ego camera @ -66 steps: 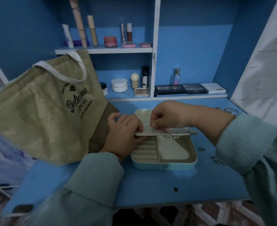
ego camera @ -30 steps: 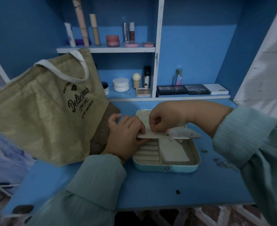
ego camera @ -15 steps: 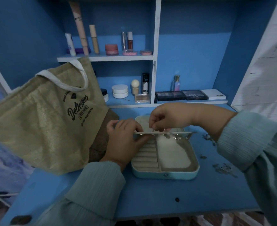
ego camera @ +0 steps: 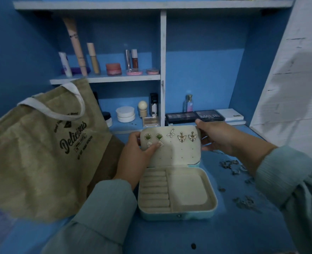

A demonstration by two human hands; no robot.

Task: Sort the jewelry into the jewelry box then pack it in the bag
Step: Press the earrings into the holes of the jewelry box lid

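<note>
A tan bag (ego camera: 36,153) leans at the left of the blue worktop (ego camera: 170,233). The open box (ego camera: 177,209) lies mid-worktop; its earring panel (ego camera: 177,153) stands upright, gripped by left hand (ego camera: 138,154) and right hand (ego camera: 217,138), fingers curled around its edges. Loose jewelry (ego camera: 243,200) lies right.

Dim, bluish, even light over my desk, with no hard shadows or glare. My wide head camera bends the shelf (ego camera: 105,80) lines and stretches my sleeves at the edges. Soft grain blurs small details.
</note>
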